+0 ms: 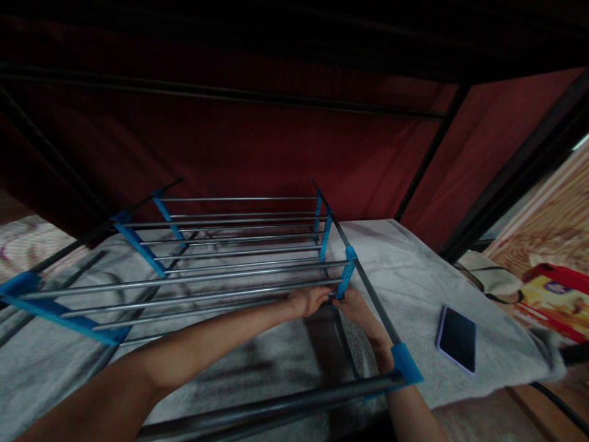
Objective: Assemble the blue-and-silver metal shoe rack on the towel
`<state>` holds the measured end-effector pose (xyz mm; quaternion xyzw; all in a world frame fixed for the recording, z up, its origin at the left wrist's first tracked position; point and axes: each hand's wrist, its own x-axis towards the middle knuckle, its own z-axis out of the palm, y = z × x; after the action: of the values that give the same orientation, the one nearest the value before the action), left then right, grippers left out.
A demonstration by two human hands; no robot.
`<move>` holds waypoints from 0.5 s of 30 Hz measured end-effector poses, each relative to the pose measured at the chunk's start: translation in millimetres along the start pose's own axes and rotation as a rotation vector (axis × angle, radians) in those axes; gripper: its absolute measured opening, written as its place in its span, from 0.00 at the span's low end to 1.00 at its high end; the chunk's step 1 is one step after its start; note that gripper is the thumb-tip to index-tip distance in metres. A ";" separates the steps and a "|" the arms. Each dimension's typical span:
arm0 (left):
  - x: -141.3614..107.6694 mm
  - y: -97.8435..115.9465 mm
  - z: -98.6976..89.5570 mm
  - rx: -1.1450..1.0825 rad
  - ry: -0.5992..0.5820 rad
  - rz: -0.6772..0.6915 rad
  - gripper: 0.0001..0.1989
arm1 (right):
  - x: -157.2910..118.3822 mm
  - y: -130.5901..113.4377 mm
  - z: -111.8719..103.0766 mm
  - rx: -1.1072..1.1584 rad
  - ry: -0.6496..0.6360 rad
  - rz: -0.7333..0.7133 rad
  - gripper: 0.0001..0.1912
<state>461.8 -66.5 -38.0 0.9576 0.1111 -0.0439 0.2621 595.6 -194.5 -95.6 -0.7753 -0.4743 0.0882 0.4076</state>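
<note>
A rack of grey metal tubes [221, 287] and blue plastic brackets lies on its side on a grey cloth [386, 264]. My left hand [310, 301] reaches in from the left, its fingers closed round the right end of a lower tube, close to a blue bracket [346, 276]. From the outer right side my right hand [356, 308] pinches the lower end of that same bracket, its forearm passing under the near frame tube. The two hands almost meet there. The joint between tube and bracket is partly hidden by my fingers.
A phone [456, 339] lies on the cloth at the right. Beyond the cloth's edge are a red and yellow packet [559, 301] and a pale bag [490, 276]. Dark metal bars [430, 161] and red fabric [257, 147] stand behind the rack. A blue corner piece [405, 363] sits nearest me.
</note>
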 end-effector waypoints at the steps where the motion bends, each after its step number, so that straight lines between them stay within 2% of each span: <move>1: -0.1 0.8 -0.5 0.000 0.000 -0.003 0.20 | 0.0 0.0 0.5 -0.001 -0.011 -0.013 0.10; 8: -3.2 2.2 4.7 0.056 0.065 -0.003 0.20 | 0.1 -3.8 -0.2 -0.018 -0.042 -0.018 0.11; 15: -1.7 2.5 5.1 0.073 0.069 -0.040 0.19 | 0.7 -2.8 0.5 0.009 -0.033 -0.021 0.10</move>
<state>460.6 -71.5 -40.9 0.9651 0.1375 -0.0202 0.2222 593.9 -193.0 -93.7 -0.7670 -0.4886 0.0987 0.4040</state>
